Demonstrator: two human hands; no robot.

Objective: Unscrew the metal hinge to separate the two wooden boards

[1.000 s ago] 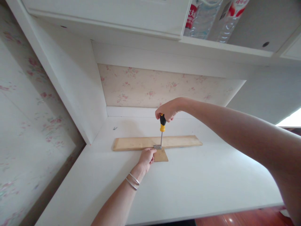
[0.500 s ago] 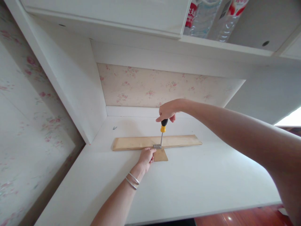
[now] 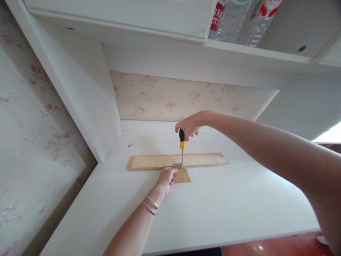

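Shifted since the previous frame: right hand (image 3: 189, 126) and screwdriver (image 3: 182, 136), handle now slightly leftward, closer to upright and showing more of its length beneath loosened fingers; left hand (image 3: 165, 176) and boards unmoved. Right hand: curled about the handle from behind. Left hand: drawn narrow on the small board (image 3: 183, 176), thumb near the metal plate (image 3: 177, 165); whether its fingers reach beneath cannot be told. Handling, as judged: shaft best kept square to the plate, tip well seated under steady downward pressure, each turn short, the regrip made without tilting, the left hand bracing the joint against twist. Metal plate: silvery, small, apparently a hinge, set where the small board meets the near edge of the long board (image 3: 151, 162); screw heads too small to make out. Long board: pale wood, narrow, lying crosswise on the white surface (image 3: 229, 202). Small board: similar tone, slanted right side, left part hidden by the hand. Screwdriver: black and yellow handle, metal shaft. Beyond the long board, left: small dark pieces (image 3: 130, 145), possibly screws.
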